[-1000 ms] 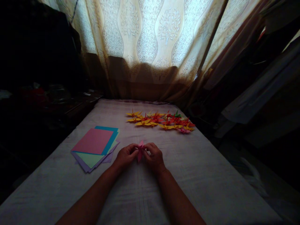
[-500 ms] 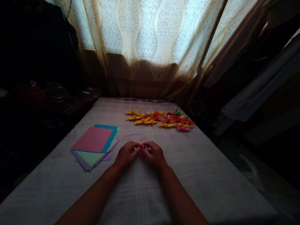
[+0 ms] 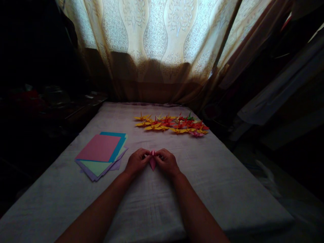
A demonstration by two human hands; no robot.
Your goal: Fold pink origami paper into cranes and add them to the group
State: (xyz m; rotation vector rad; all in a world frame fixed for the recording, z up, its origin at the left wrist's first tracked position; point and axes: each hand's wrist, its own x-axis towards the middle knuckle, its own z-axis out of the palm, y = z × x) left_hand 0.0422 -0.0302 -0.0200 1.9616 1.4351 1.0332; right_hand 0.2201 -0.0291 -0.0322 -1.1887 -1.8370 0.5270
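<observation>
A small folded pink origami paper [image 3: 152, 163] is held between my two hands above the cloth. Its lower part tapers to a point toward me, and a short tip shows at the top between the fingers. My left hand [image 3: 138, 162] pinches its left side with thumb and fingers. On the right side, my right hand [image 3: 167, 162] pinches it in the same way. Fingertips cover part of the paper's sides, so its full shape is hidden.
Left of my hands lies a stack of square paper sheets [image 3: 101, 148], pink on top with blue, pale green and purple below. Several folded paper cranes [image 3: 172, 125] in yellow, orange, red, green and pink stand farther back. A light checked cloth [image 3: 217, 189] covers the table; a curtain [image 3: 154, 40] hangs behind.
My fingers have shifted apart a little on the pink paper, so more of its top and middle shows. The whole view has tilted slightly, moving everything up a bit.
</observation>
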